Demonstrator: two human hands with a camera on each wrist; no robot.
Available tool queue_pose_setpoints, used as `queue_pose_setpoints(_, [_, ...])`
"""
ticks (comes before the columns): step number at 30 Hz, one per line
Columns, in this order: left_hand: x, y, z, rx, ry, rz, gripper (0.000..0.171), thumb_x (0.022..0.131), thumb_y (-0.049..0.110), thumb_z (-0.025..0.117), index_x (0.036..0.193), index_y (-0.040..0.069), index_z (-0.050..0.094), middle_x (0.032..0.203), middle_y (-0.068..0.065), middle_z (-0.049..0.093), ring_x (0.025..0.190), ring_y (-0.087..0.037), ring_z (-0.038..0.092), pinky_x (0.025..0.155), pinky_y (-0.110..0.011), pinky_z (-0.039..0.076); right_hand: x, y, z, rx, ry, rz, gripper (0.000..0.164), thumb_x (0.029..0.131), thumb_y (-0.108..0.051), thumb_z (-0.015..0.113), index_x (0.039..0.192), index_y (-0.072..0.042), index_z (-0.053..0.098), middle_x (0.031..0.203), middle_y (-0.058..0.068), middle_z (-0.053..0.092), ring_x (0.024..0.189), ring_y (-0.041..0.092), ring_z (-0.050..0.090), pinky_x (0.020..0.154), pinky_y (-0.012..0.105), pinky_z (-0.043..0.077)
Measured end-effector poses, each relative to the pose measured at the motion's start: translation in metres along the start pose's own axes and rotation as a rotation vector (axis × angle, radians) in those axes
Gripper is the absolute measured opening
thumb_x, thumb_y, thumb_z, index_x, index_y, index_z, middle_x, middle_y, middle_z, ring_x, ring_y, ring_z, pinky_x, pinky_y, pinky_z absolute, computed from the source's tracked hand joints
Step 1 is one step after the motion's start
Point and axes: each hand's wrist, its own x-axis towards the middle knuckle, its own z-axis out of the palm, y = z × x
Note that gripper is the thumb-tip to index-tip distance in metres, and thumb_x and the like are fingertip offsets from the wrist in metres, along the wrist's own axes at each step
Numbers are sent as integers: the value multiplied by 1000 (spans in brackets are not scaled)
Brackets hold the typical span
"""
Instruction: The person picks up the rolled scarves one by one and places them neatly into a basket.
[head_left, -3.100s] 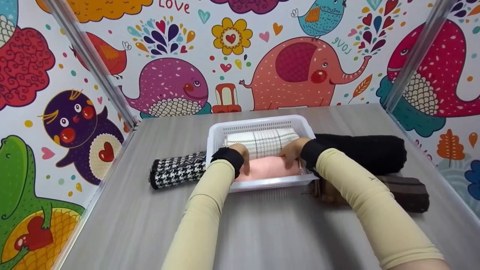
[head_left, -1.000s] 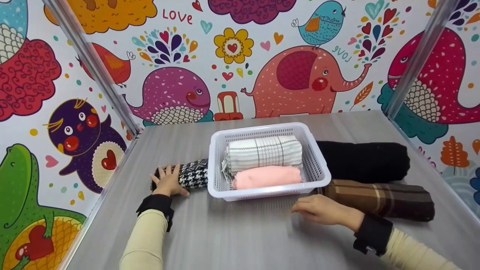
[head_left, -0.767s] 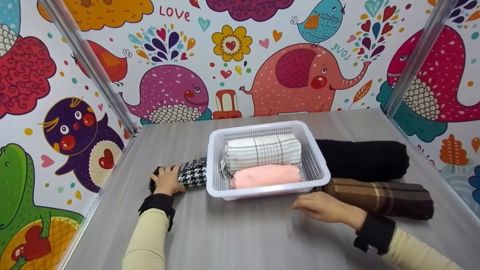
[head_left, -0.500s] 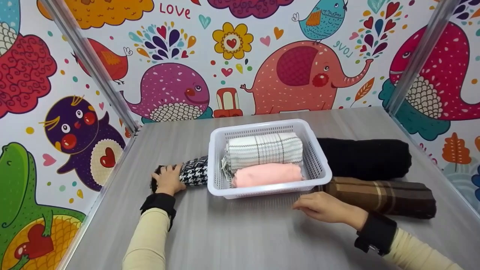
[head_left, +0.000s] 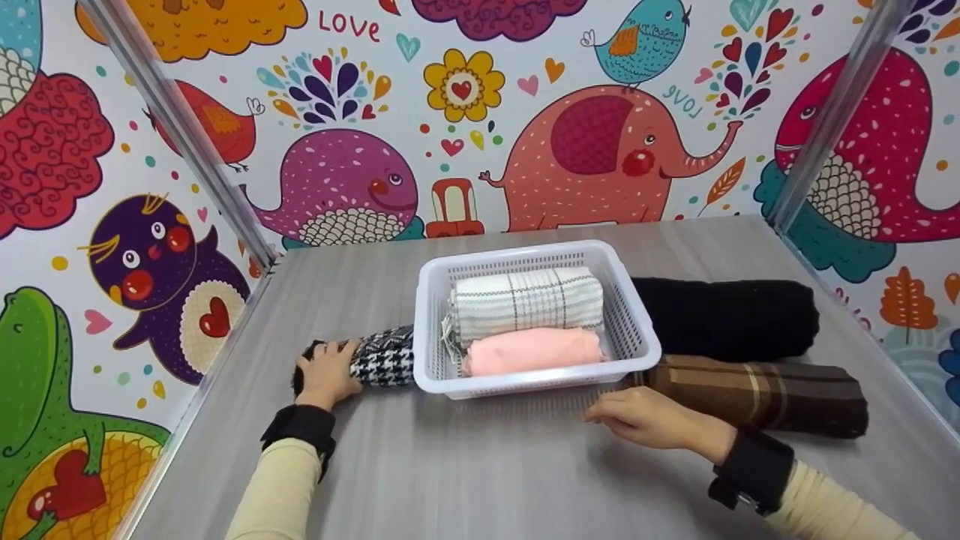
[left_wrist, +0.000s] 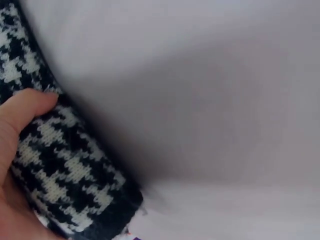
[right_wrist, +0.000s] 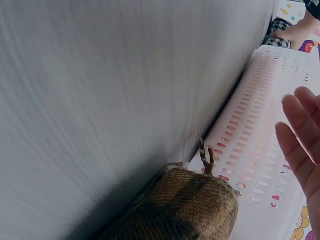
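In the head view my left hand (head_left: 326,375) grips the outer end of a rolled houndstooth scarf (head_left: 386,358), left of the white plastic basket (head_left: 540,384). The left wrist view shows the thumb (left_wrist: 37,102) lying across the black-and-white roll (left_wrist: 70,165); the other fingers are mostly hidden. Relaxed and holding nothing, my right hand (head_left: 649,420) hovers before the basket's front right corner. Beside it lies a rolled brown plaid scarf (head_left: 765,394). Inside the basket sit a white checked roll (head_left: 525,300) and, in front of it, a pink cloth roll (head_left: 536,352).
A thick black cloth roll (head_left: 727,319) lies right of the basket, behind the brown one. Everything rests on a grey wood-grain table (head_left: 480,472). Printed cartoon walls with metal posts (head_left: 187,142) enclose its back and sides.
Both hands were in the basket at the pink roll, then left it. My left hand took hold of the houndstooth scarf and has just shifted slightly left with its end. The right hand stays nearly still.
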Motion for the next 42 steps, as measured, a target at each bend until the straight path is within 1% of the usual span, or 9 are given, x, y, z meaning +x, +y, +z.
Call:
queue_pose_setpoints(4, [-22,-8,1,-1,43,90,72,65,15,76,131,9,47,122,-26,46,117,-48,36,85,-70,26,0,-1,0,8,-2,16,24,84,4,55,104,-9,62,87,0,64,75,5,60,66,14,47])
queue_pose_setpoints(10, [-62,-10,6,-33,127,248,74,54,5,79,124,10,53,120,-19,51,116,-44,40,85,-70,28,-1,-3,3,3,6,24,24,81,4,58,101,-9,62,86,-2,63,74,4,59,65,13,46])
queue_pose_setpoints(13, [-77,-5,9,-53,143,337,75,51,6,78,122,13,54,119,-15,51,114,-40,42,85,-69,28,-1,-3,4,-8,12,20,21,84,2,57,100,-10,63,85,-3,63,74,3,59,65,13,46])
queue_pose_setpoints(17, [-88,12,16,-55,191,456,74,50,18,79,120,15,54,114,-13,52,109,-36,44,83,-67,31,1,-5,5,-13,10,19,19,85,0,56,100,-10,62,84,-3,63,73,3,59,64,13,46])
queue_pose_setpoints(20, [-94,30,21,-24,222,506,75,51,29,80,119,15,54,113,-13,52,107,-34,45,81,-66,33,5,-7,7,-15,21,17,22,84,2,56,101,-10,62,86,-2,63,74,3,59,66,13,46])
queue_pose_setpoints(23, [-98,54,24,50,210,500,79,50,36,81,121,14,53,113,-15,52,107,-35,45,80,-66,34,9,-10,11,-25,33,20,23,83,1,58,103,-11,61,91,-2,62,81,5,60,71,14,47])
queue_pose_setpoints(30, [-105,118,24,352,169,433,91,50,55,78,126,13,48,115,-17,54,105,-38,50,76,-64,40,21,-22,20,-77,5,80,27,88,-14,59,115,-8,58,110,5,58,100,16,57,84,27,48])
queue_pose_setpoints(37, [-112,190,33,583,214,394,98,51,75,66,128,17,46,115,-12,56,103,-32,53,71,-58,45,25,-38,29,-155,-129,268,55,89,-39,54,130,-3,47,130,14,49,115,26,49,90,42,45])
queue_pose_setpoints(42, [-114,233,42,586,229,329,101,52,78,62,130,17,44,116,-13,55,102,-33,52,70,-58,45,21,-38,34,-305,-253,318,74,82,-56,55,137,-10,39,136,15,44,118,33,46,91,50,41])
